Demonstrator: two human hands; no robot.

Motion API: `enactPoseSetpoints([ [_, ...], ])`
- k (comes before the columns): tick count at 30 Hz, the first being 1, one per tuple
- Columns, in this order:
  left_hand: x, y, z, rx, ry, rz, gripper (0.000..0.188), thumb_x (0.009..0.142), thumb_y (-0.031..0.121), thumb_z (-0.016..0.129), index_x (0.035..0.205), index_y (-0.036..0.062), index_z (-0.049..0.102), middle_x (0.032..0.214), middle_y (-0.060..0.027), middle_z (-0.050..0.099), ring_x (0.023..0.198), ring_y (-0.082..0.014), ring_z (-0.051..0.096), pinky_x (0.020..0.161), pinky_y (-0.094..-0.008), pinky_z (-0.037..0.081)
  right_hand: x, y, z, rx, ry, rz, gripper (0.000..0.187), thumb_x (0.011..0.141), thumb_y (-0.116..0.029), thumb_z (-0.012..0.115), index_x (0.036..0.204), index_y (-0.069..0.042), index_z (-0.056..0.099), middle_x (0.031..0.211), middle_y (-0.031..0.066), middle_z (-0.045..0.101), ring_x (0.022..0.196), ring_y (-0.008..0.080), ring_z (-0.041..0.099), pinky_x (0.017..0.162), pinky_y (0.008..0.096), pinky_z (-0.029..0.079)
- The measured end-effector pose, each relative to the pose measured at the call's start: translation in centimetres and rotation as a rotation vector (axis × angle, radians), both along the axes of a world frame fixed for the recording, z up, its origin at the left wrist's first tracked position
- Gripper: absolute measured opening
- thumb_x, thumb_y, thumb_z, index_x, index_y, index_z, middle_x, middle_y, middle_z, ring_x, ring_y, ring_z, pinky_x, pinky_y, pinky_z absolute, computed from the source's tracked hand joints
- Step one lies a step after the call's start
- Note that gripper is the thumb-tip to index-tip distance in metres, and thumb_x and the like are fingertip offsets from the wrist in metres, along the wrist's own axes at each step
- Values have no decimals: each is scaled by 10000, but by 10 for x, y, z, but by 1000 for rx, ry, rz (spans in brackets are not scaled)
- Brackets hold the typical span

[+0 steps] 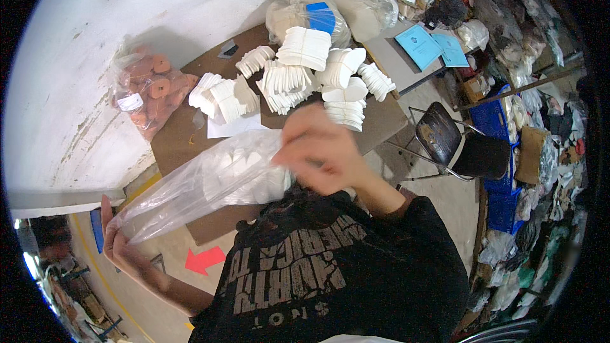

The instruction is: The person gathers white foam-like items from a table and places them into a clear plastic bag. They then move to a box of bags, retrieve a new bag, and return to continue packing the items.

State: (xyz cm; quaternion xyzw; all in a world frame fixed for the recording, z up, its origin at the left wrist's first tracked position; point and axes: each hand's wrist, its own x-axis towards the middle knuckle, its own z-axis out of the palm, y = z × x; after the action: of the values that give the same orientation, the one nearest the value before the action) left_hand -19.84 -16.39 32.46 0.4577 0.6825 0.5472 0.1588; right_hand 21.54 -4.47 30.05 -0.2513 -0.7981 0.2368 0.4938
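Note:
A long clear plastic bag (181,181) stretches between my two hands, with white insole-shaped pieces (244,174) inside its right part. At the bag's far left end, beyond the table edge, my left hand (115,238) grips the plastic with one finger pointing up. My right hand (324,152) is closed in a pinch on the bag's other end, in front of my chest, and slightly blurred. Just behind the bag, several strapped bundles of white insole-shaped pieces (286,82) are heaped on the brown table (184,146). A white sheet (235,126) lies partly under them.
A clear bag of orange pieces (155,86) rests at the table's left, against the white wall. Large filled bags (359,6) stand at the back. Blue booklets (419,47) lie on a side table. To the right are a black chair (454,140) and crowded shelves with blue crates (502,209).

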Motion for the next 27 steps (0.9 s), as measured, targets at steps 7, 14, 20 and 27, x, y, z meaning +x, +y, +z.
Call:
enactPoseSetpoints([
  [7, 19, -6, -8, -118, -76, -131, 543, 832, 1, 446, 1329, -70, 656, 1632, -161, 414, 1401, -233, 497, 1166, -343, 371, 83, 79, -99, -180, -333, -792, 499, 890, -176, 762, 1337, -36, 590, 1328, 229, 562, 1224, 385, 542, 1019, 467, 469],
  [14, 8, -19, -1, -376, 151, -323, 539, 805, -38, 416, 1222, 32, 750, 1673, -187, 328, 1565, -337, 260, 1277, -431, 122, 148, 163, -230, -653, -268, -1073, 878, 825, -463, 804, 1400, 95, 446, 1270, 372, 589, 1112, 516, 606, 989, 535, 497],
  [20, 11, -15, 21, -381, 316, -487, 604, 722, -12, 429, 1213, 63, 773, 1657, -208, 351, 1580, -353, 221, 1279, -444, 116, 141, 192, -254, -813, -356, -1017, 826, 784, -475, 840, 1262, 117, 519, 1222, 345, 644, 1063, 456, 681, 949, 490, 534],
  [27, 33, -7, 17, -264, -174, -556, 907, 668, 44, 447, 1551, -126, 331, 1678, -230, 273, 1590, -318, 174, 1283, -418, 92, 131, 144, -211, -929, 177, -1048, 839, 784, -280, 873, 1375, 114, 427, 1261, 246, 603, 993, 341, 690, 563, 389, 655],
])
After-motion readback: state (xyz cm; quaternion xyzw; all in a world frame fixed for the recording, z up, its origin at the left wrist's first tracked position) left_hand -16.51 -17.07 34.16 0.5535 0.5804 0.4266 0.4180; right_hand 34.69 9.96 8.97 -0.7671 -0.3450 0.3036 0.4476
